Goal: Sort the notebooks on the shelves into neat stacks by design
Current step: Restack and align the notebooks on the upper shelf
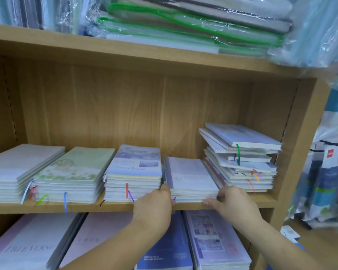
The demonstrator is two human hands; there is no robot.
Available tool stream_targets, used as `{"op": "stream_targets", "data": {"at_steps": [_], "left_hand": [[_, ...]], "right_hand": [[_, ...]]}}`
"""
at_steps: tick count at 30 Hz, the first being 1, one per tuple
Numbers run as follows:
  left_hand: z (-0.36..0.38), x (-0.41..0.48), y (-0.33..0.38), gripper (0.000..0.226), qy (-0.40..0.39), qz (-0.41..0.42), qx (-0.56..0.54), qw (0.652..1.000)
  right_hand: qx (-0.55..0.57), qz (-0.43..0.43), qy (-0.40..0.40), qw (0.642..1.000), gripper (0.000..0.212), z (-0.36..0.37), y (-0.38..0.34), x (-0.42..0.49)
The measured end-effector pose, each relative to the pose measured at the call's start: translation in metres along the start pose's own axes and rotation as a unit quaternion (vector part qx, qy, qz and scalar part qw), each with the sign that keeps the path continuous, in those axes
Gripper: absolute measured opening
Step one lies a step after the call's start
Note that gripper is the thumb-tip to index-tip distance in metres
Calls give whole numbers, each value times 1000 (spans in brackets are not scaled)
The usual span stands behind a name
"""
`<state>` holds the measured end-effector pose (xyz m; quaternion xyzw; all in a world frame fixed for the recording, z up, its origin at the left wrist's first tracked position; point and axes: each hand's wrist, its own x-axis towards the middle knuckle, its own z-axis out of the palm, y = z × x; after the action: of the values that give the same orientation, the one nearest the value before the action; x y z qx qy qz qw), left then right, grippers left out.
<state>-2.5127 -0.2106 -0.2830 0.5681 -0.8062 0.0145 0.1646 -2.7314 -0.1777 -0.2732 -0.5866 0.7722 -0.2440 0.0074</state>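
On the middle wooden shelf (125,207) lie several notebook stacks. A low white-covered stack (191,177) sits right of centre. My left hand (154,206) grips its front left corner and my right hand (230,201) grips its front right corner. To its left stand a lilac-blue stack (135,166), a green stack (74,168) and a white stack (18,164). At the far right a tall, untidy pile of mixed notebooks (242,156) leans with covers askew. Coloured ribbon bookmarks hang from many of the books.
The shelf above carries plastic-wrapped folders with green edges (183,26). The shelf below holds larger notebooks: pale pink (33,244) at left, blue and lilac (213,240) under my arms. Bagged goods (324,172) hang right of the bookcase side panel (300,143).
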Motion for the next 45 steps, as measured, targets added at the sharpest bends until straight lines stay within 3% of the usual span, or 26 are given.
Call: {"op": "stream_targets", "data": {"at_steps": [2,5,9,12,14,15,17,19,21,23,28,30,32,35,38,41,43,45], "left_hand": [[-3,-5,-6,26,-30,9,-32,999],[-18,-16,-16,42,-94,15,-81,992],[-57,-8,3,28,-12,52,-161,986],[-73,23,46,28,11,69,-369,927],[-77,52,77,34,-15,33,-467,884],[-77,66,90,40,-26,15,-489,872],[-77,85,108,44,-35,-15,-533,845],[-75,95,118,51,-44,-71,-600,795],[-72,98,124,68,-58,-125,-641,755],[-68,101,131,76,-62,-135,-654,742],[-77,108,141,55,-81,-138,-703,693],[-80,114,143,57,-101,-136,-710,683],[-84,118,143,58,-109,-140,-722,669],[-88,118,144,48,-104,-148,-735,654],[-88,107,146,35,-108,-135,-739,651],[-88,93,142,34,-103,-134,-744,646],[-84,85,138,34,-111,-128,-746,645],[-80,76,132,36,-132,-110,-747,643]], "right_hand": [[-41,2,-48,998,55,-13,-3,0],[-81,-5,-87,993,57,-52,-3,-1],[14,-62,-62,996,49,-113,0,2],[-1,-107,121,987,48,-141,1,10],[-45,-160,249,954,38,-146,7,20],[-77,-187,275,940,33,-146,10,25],[-135,-183,226,947,40,-144,17,36],[-141,-128,151,970,55,-144,22,43],[-145,-117,139,973,63,-148,24,43],[-146,-121,143,971,64,-147,25,43],[-8,-25,216,976,71,-143,37,49],[28,19,177,984,61,-140,46,53],[132,50,129,982,56,-137,48,53],[379,107,86,915,46,-136,38,42],[449,117,100,880,39,-136,36,31],[541,137,109,822,56,-137,40,24],[593,152,91,785,59,-140,41,19],[613,164,61,770,57,-141,40,16]]}}
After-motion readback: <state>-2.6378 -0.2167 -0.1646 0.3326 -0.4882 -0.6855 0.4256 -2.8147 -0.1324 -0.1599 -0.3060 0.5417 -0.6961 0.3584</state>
